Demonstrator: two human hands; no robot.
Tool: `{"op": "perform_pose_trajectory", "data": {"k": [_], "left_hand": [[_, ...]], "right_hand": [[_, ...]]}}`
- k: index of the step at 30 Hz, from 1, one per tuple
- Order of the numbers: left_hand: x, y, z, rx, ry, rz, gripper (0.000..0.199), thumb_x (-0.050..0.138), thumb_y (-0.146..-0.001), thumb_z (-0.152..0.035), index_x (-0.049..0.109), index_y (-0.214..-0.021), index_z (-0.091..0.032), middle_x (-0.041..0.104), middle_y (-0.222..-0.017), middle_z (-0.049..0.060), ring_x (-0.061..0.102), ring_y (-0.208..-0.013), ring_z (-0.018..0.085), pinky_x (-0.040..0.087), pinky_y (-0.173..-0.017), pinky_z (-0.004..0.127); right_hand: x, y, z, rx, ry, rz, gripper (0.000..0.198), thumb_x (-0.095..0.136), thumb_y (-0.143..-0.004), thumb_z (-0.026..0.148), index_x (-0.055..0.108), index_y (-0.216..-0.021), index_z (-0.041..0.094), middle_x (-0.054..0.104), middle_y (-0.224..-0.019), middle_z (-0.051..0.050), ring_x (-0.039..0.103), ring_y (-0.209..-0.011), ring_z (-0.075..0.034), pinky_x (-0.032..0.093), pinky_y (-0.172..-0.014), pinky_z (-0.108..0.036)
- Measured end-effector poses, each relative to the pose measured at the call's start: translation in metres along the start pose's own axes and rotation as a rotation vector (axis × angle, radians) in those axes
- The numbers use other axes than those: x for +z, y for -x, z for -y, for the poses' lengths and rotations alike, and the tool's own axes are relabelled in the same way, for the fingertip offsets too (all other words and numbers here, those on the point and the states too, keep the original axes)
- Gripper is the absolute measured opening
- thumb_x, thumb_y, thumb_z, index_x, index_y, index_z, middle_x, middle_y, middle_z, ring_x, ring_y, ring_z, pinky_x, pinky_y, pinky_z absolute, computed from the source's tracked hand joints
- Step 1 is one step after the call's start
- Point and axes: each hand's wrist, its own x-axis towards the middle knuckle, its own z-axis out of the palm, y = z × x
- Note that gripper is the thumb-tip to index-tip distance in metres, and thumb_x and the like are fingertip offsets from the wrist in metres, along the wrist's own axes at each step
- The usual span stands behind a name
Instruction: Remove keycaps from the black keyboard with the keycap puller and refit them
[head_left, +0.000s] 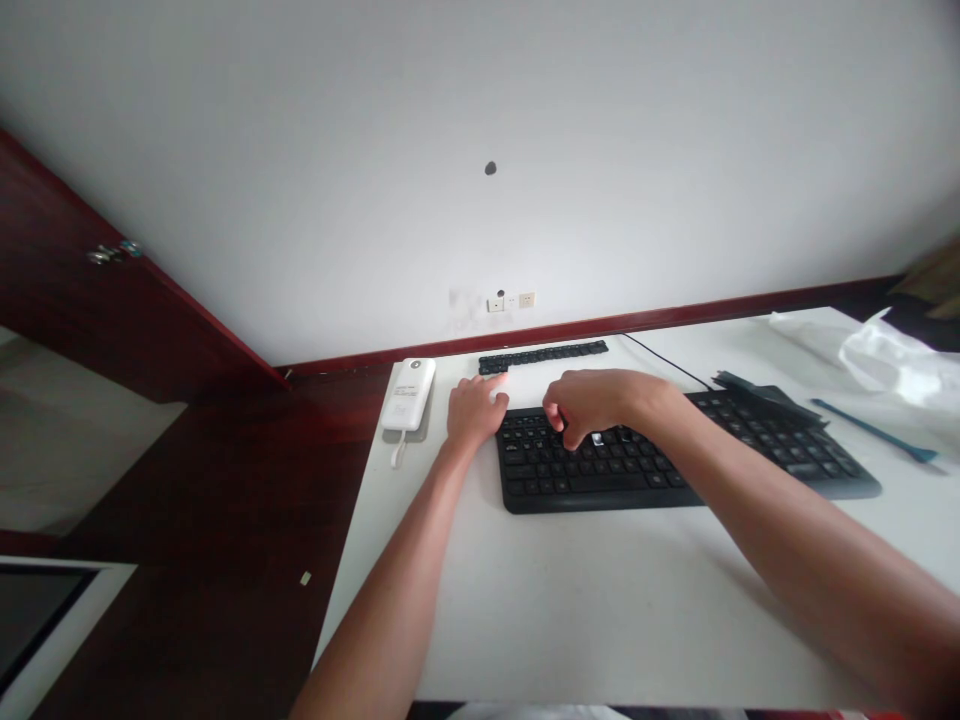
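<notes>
A black keyboard (600, 482) lies on the white table. A small bright spot shows among its keys, beside my right hand. My right hand (596, 402) is over the keyboard's upper left part, its fingers curled and its thumb close to the index finger; whatever they pinch, if anything, is hidden. My left hand (474, 412) lies at the keyboard's upper left corner with its fingers apart. Its fingertips are near the left end of a row of loose black keycaps (551, 355) behind the keyboard.
A white power bank (409, 395) with a strap lies at the table's left edge on a flat grey object. Dark folded material (769, 398) rests on the keyboard's right part, beside a thin dark blue tool (874, 430). A white plastic bag (892, 355) sits at the right.
</notes>
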Motion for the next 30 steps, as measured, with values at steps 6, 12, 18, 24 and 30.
{"op": "perform_pose_trajectory", "data": {"k": [6,12,18,24,30], "left_hand": [[-0.003,0.002,-0.002,-0.018,0.081,-0.024,0.045,0.049,-0.095,-0.027,0.069,-0.135,-0.029,0.073,-0.12,0.005,0.061,-0.111,0.026,0.044,-0.103,0.038],[-0.005,0.003,-0.003,-0.025,0.099,-0.024,0.042,0.05,-0.094,-0.026,0.073,-0.129,-0.029,0.073,-0.112,0.005,0.062,-0.106,0.025,0.045,-0.1,0.038],[-0.003,0.002,-0.003,-0.02,0.066,-0.034,0.04,0.054,-0.094,-0.026,0.072,-0.129,-0.033,0.073,-0.109,0.004,0.062,-0.103,0.026,0.046,-0.098,0.039],[0.001,0.002,-0.001,-0.023,0.111,-0.062,0.038,0.055,-0.095,-0.025,0.073,-0.127,-0.032,0.074,-0.11,0.003,0.062,-0.104,0.026,0.045,-0.1,0.039],[0.004,0.002,0.001,-0.002,0.119,-0.064,0.038,0.055,-0.095,-0.024,0.073,-0.127,-0.031,0.074,-0.114,0.003,0.061,-0.106,0.026,0.044,-0.103,0.04]], "right_hand": [[0.004,-0.002,0.014,0.024,0.047,0.021,0.017,0.089,-0.059,0.019,0.076,-0.067,0.025,0.073,-0.068,-0.003,0.07,-0.07,-0.026,0.044,-0.055,-0.032],[0.001,-0.003,0.02,-0.015,0.05,0.016,0.013,0.083,-0.063,0.015,0.075,-0.068,0.024,0.072,-0.067,-0.003,0.07,-0.071,-0.026,0.043,-0.056,-0.032],[-0.008,-0.01,-0.009,0.006,0.052,-0.157,0.017,0.071,-0.077,0.021,0.075,-0.093,0.02,0.078,-0.089,-0.004,0.071,-0.08,-0.023,0.046,-0.066,-0.03],[0.012,-0.038,-0.05,0.138,0.013,-0.303,0.02,0.071,-0.077,0.013,0.073,-0.097,0.017,0.079,-0.091,-0.006,0.073,-0.086,-0.024,0.049,-0.073,-0.029],[0.027,-0.054,-0.054,0.181,-0.085,-0.419,0.018,0.07,-0.082,0.016,0.076,-0.098,0.018,0.079,-0.089,-0.005,0.073,-0.085,-0.023,0.05,-0.075,-0.029]]}}
